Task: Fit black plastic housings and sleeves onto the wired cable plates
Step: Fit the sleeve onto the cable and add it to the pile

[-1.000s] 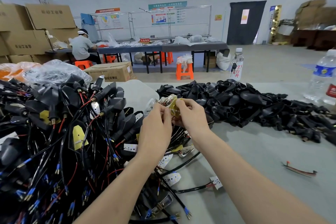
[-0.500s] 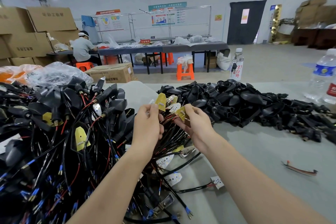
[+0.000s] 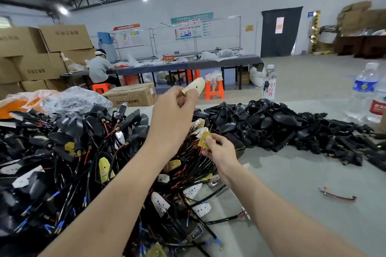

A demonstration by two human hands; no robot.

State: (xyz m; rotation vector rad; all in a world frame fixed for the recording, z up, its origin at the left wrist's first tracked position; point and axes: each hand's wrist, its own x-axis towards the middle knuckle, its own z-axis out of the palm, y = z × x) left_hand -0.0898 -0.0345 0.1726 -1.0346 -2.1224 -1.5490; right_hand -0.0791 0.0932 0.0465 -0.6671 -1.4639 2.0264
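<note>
My left hand (image 3: 174, 110) is raised above the table and pinches a pale wired cable plate (image 3: 195, 86) with red wires trailing down. My right hand (image 3: 219, 148) sits lower and pinches a yellow plate (image 3: 204, 140) at the top of a bundle of black and red wires (image 3: 188, 165). A pile of empty black plastic housings and sleeves (image 3: 282, 125) lies behind my right hand. To the left spreads a heap of wired assemblies with housings on them (image 3: 62, 162).
Two water bottles (image 3: 363, 92) stand at the right edge of the grey table (image 3: 302, 173), a third bottle (image 3: 269, 83) farther back. A loose wire scrap (image 3: 338, 196) lies at right. Plastic bags (image 3: 62, 98), cardboard boxes and a seated person are behind.
My left hand has lifted one plate up and away from the bundle, while my right hand stayed low holding another plate. The camera tilted a little.
</note>
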